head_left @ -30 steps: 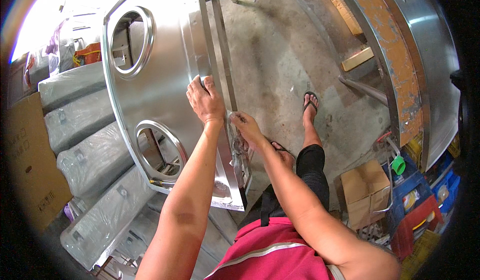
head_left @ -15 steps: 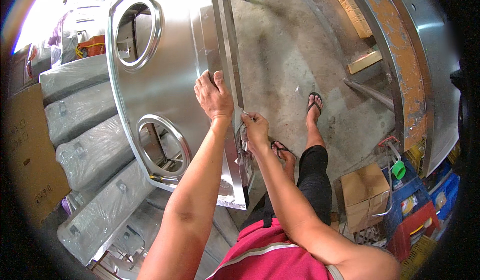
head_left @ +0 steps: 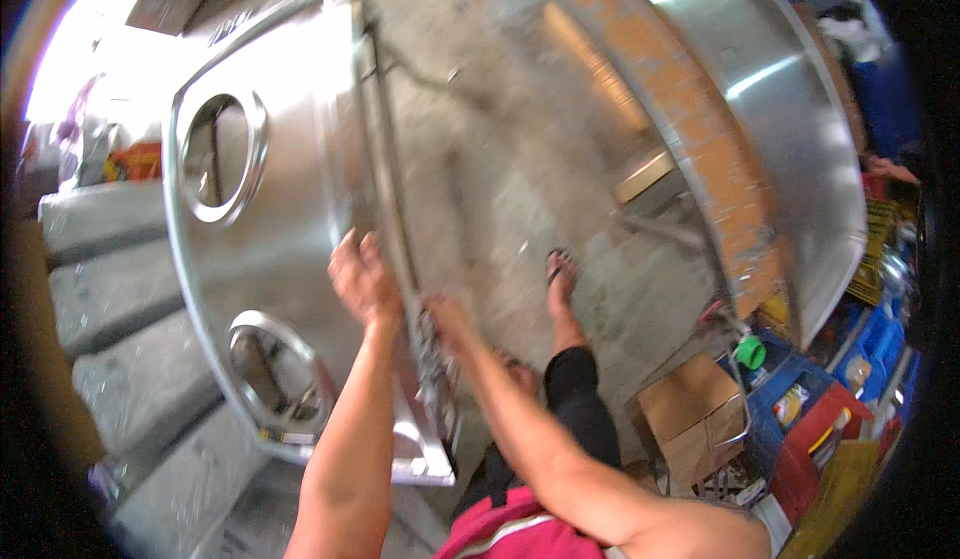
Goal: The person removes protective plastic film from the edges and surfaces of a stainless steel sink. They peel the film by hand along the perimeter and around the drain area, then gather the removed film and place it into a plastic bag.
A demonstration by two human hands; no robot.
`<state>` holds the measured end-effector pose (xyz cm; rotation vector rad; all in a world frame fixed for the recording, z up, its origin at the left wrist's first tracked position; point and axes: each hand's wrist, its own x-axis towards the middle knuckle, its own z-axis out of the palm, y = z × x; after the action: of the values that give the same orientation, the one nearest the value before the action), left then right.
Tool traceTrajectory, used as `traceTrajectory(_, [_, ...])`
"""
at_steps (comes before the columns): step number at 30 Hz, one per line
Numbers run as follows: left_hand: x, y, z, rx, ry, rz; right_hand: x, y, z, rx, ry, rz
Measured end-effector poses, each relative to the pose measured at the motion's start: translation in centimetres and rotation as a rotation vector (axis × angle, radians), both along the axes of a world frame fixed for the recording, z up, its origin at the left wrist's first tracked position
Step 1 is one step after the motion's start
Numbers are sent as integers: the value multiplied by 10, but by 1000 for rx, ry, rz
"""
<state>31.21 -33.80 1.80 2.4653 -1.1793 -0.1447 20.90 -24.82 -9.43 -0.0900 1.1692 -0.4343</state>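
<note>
A stainless steel sheet-metal panel (head_left: pixel 300 289) with two round, ring-edged openings (head_left: pixel 262 159) lies on my left. My left hand (head_left: pixel 365 281) is laid on its surface close to the long right edge, fingers stretched out and holding nothing. Just beyond that edge, my right hand (head_left: pixel 450 323) is closed, its fingers pinched at the top of a crumpled strip of silvery film (head_left: pixel 430 369). That film hangs along the panel's side toward me. Motion blur softens both hands, and the pinched part is mostly covered by the fingers.
Plastic-wrapped grey units (head_left: pixel 130 379) are stacked at left. A worn, brown-edged bench (head_left: pixel 690 129) with a metal top (head_left: pixel 760 79) curves along the right. Below it are a cardboard box (head_left: pixel 692 414), a green round piece (head_left: pixel 749 351) and blue and red crates (head_left: pixel 815 454). Concrete floor (head_left: pixel 490 189) lies between.
My view has swung, so the panel and both hands appear lower and further left, and more of the bench shows. Both hands keep their places by the panel's edge.
</note>
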Motion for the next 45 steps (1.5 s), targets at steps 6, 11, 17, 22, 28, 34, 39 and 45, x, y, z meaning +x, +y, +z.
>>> traceTrajectory(6, [-2,-1,10,34,41,-25,12,5,-35,8,-42,164])
traceTrajectory(11, [-3,-1,8,31,9,-41,-21,5,-18,243,-588,-146])
traceTrajectory(17, [-2,0,5,39,-6,-21,-9,3,31,-102,-286,12])
traceTrajectory(22, [-1,0,6,55,-25,-35,17,14,38,-183,-9,-54])
traceTrajectory(28, [0,0,2,21,-16,-11,21,12,30,3,45,-84])
traceTrajectory(34, [3,1,-2,30,-83,-50,24,5,2,-97,-15,65])
traceTrajectory(39, [0,1,-1,45,-37,-33,28,6,-3,-38,-260,-24])
traceTrajectory(45, [-4,-5,1,62,-62,-24,28,4,-8,-36,-276,-6])
